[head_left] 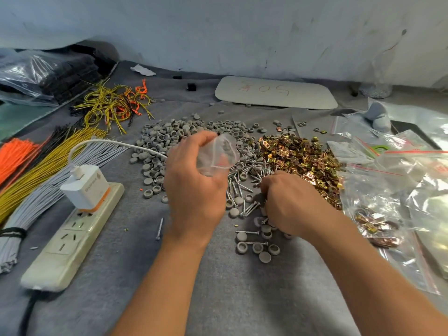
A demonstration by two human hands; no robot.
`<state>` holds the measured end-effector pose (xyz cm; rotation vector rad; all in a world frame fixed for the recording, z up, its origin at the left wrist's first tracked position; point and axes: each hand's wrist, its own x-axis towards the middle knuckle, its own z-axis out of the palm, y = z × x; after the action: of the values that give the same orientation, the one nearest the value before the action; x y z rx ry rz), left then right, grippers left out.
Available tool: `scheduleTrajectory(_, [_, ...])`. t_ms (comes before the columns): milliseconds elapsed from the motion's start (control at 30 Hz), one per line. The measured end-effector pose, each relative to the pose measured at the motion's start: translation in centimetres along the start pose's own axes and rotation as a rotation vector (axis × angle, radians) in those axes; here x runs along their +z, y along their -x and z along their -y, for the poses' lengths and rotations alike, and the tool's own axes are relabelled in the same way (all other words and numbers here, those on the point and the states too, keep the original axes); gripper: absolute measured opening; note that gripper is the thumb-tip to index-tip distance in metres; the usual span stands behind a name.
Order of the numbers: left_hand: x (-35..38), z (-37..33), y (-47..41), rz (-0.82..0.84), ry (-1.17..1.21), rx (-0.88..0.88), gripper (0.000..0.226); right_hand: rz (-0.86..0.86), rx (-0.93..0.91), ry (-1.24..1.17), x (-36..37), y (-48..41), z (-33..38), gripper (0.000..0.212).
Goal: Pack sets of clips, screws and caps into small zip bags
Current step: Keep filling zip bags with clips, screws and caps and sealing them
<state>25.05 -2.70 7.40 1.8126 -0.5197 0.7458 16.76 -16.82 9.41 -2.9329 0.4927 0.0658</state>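
My left hand (194,183) holds a small clear zip bag (219,154) up above the table, its mouth held open. My right hand (288,202) is down among the parts, fingers curled over grey caps and screws; what it holds is hidden. A heap of grey caps (169,137) lies behind my left hand. Silver screws (244,175) are strewn between my hands. The brass-coloured clips (300,156) form a pile to the right. More loose grey caps (257,248) sit near my right wrist.
A white power strip (70,238) with a charger (84,187) lies at the left. Bundles of orange, yellow, black and grey wires (36,166) lie beyond it. Clear zip bags (397,190), some filled, pile up at the right. A white board (276,93) lies at the back.
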Motion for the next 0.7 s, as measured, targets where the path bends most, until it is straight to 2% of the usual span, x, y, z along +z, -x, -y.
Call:
scheduleTrajectory(133, [0.8, 0.2, 0.6, 0.313, -0.201, 0.047, 0.038, -0.052, -0.039, -0.145, -0.6, 0.0, 0.2, 0.038])
scheduleTrajectory(200, [0.9, 0.6, 0.6, 0.385, -0.205, 0.010, 0.049, -0.060, -0.083, -0.217, -0.3, 0.0, 0.4, 0.029])
scheduleTrajectory(267, [0.7, 0.8, 0.5, 0.394, -0.151, -0.046, 0.055, -0.018, -0.122, -0.224, 0.1, 0.0, 0.5, 0.017])
scheduleTrajectory(467, [0.6, 0.8, 0.6, 0.349, -0.080, -0.160, 0.051, 0.119, -0.163, -0.076, 0.2, -0.3, 0.5, 0.018])
scheduleTrajectory(700, [0.7, 0.6, 0.4, 0.362, -0.058, -0.240, 0.050, 0.148, -0.263, 0.164, -1.1, 0.2, 1.4, 0.010])
